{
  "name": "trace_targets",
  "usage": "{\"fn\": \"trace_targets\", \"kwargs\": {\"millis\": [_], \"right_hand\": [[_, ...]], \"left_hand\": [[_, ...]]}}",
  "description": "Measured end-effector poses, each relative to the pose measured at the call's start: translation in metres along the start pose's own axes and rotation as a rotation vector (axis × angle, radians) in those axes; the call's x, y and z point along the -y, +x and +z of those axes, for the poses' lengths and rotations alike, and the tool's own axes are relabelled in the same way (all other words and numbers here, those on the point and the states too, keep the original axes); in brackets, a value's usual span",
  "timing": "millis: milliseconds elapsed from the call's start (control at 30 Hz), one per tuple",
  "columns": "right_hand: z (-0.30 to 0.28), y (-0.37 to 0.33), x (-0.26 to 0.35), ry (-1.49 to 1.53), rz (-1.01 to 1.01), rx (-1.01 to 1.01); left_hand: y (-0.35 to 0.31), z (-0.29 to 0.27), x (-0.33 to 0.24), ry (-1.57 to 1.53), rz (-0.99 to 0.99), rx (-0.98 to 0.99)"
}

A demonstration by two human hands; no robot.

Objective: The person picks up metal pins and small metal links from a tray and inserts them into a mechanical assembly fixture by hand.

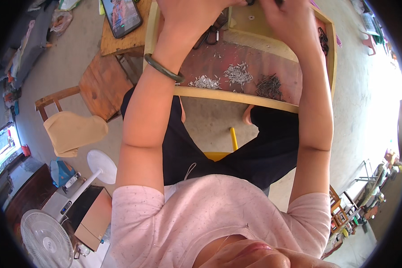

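At the top edge, my left hand (pixel 196 10) reaches over a wooden-rimmed tray table (pixel 236 96). Its fingers look closed at a small dark thing (pixel 250 2), mostly cut off by the frame. Close by on the right, my right hand (pixel 283 15) is bent and closed, slightly blurred, with its fingertips also cut off; what it holds cannot be made out. Nearer to me on the tray's reddish board lie a small silver pile of short pins (pixel 205 82), a looser silver pile (pixel 238 74) and a dark pile (pixel 269 86).
Black looped pieces (pixel 213 35) lie beside my left forearm, and more dark pieces (pixel 323 42) along the tray's right side. A phone (pixel 122 17) rests on a wooden table at the left. A wooden chair (pixel 60 100), a stool seat (pixel 105 85) and a white fan (pixel 47 241) stand left.
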State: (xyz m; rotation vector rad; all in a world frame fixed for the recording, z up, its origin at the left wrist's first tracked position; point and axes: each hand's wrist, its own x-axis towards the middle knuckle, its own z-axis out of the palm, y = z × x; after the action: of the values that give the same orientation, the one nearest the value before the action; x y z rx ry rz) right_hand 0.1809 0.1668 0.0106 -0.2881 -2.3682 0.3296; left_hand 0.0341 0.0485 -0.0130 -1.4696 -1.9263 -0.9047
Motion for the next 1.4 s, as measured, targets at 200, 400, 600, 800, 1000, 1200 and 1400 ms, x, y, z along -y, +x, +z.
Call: {"fn": "trace_targets", "kwargs": {"millis": [200, 400, 600, 800, 1000, 1200, 1400], "right_hand": [[-0.009, -0.045, 0.04, 0.227, -0.173, 0.198], [0.02, -0.078, 0.045, 0.231, -0.313, 0.413], [0.035, -0.076, 0.042, 0.212, -0.46, 0.511], [0.038, -0.059, 0.048, 0.117, -0.737, 0.51], [0.042, -0.053, 0.05, 0.003, -0.91, 0.566], [0.049, -0.052, 0.045, 0.025, -0.94, 0.528], [0.021, -0.037, 0.026, 0.257, -0.55, 0.473]], "left_hand": [[-0.003, 0.002, 0.004, -0.043, -0.03, -0.06], [-0.003, 0.004, 0.004, -0.049, -0.054, -0.062], [-0.002, 0.004, 0.003, -0.057, -0.06, -0.055], [-0.002, 0.004, 0.004, -0.063, -0.074, -0.057], [-0.001, 0.002, 0.002, -0.058, -0.088, -0.027], [-0.001, 0.002, 0.004, -0.005, -0.085, -0.005], [-0.001, 0.006, 0.002, -0.07, -0.099, -0.037]]}}
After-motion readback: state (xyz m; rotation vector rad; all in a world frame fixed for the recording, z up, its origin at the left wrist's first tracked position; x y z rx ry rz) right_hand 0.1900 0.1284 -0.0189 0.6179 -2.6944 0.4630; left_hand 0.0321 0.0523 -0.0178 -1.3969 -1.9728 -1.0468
